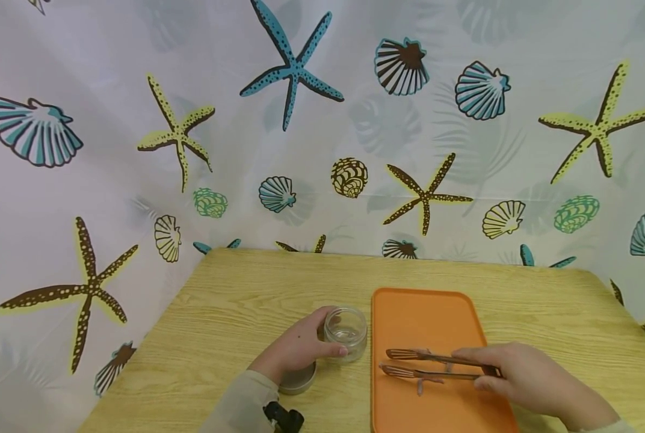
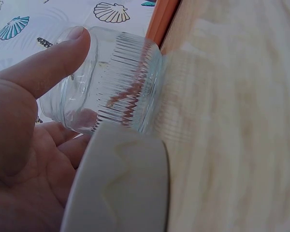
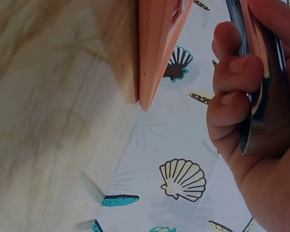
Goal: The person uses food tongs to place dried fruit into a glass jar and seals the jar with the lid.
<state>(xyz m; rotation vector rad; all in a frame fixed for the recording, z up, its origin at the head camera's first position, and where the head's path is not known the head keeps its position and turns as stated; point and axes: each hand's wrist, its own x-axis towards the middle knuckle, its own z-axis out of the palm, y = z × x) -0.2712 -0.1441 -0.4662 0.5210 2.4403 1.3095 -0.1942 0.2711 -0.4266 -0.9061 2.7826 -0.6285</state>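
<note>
By the right hand (image 1: 523,374), metal tongs (image 1: 448,376) are clasped near their bend, their two arms spread apart to its left above an orange tray (image 1: 425,319), where small greyish pieces (image 1: 420,388) are seen around the tips. By the left hand (image 1: 299,346), a clear glass jar (image 1: 356,340) is gripped between thumb and fingers; a round lid (image 1: 298,382) is partly covered beneath that hand, on the wooden table (image 1: 274,282).

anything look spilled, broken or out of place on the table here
Nothing looks plainly spilled or broken. The glass jar stands upright, uncapped. The one untidy spot is the orange tray, where a few thin scraps lie at differing angles by the tongs; I can't tell what they are.
</note>
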